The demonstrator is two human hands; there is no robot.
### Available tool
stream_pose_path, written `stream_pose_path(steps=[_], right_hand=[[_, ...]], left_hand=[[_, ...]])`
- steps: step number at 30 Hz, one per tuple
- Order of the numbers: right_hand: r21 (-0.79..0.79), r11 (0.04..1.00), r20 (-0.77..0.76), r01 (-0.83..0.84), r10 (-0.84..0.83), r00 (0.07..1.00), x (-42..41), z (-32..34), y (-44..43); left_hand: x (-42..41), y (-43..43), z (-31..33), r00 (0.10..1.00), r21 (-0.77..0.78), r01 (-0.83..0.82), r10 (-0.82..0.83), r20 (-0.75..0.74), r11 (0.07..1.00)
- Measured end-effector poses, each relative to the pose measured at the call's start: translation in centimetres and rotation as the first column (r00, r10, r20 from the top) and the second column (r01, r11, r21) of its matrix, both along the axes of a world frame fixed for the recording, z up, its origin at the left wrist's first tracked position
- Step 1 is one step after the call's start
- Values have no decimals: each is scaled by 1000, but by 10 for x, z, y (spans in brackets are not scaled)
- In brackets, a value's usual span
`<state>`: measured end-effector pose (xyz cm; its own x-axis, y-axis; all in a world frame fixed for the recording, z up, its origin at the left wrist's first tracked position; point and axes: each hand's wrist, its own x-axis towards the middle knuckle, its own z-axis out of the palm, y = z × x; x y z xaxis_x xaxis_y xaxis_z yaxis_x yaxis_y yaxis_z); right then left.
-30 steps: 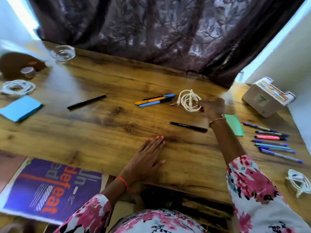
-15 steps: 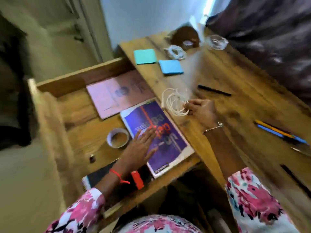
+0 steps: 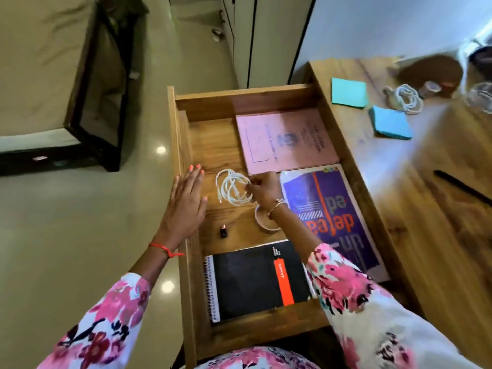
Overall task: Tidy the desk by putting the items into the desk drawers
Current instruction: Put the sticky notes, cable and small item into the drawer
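I have the white cable coil (image 3: 232,189) over the bare wooden floor of the open drawer (image 3: 183,145), pinched at its right edge by my right hand (image 3: 263,189), fingertips curled round a few of the loops. Whether the coil already lies on the wood or hangs just above it, I cannot tell. My left hand (image 3: 186,206) is spread flat with the fingers straight beside the coil, over the drawer's left wall, holding nothing. I judge the cable to be very light, limp and springy. The loops are loose and unbound, and one plug end trails free at the lower left, so taking a single strand would let the bundle unwind. The better hold is across several loops together, where my fingers are now. Its sheath looks smooth and slightly glossy, likely to slide on the wood, and it is not fragile. Around it lie flat, stiff things: a matte pink folder (image 3: 286,139), a glossy purple magazine (image 3: 332,217), a black spiral notebook (image 3: 253,280) with a wire binding, and a round tape roll (image 3: 262,226) partly under my wrist. A small dark object (image 3: 223,232) sits near it. On the grained wooden desk (image 3: 426,222) lies a second white coil (image 3: 406,98), which should handle alike.
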<state>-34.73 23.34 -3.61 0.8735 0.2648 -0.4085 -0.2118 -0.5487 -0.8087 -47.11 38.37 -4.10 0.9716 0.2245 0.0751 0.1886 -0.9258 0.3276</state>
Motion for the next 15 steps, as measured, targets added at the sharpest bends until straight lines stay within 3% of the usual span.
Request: stream_pose_path(steps=[5, 15], right_hand=[[-139, 984, 11, -112, 114, 993, -11, -23, 40], [-215, 970, -8, -113, 114, 993, -22, -43, 55]], left_hand=[[-5, 1, -9, 1000, -19, -15, 15, -7, 1000], [-4, -1, -12, 999, 40, -29, 30, -24, 999]])
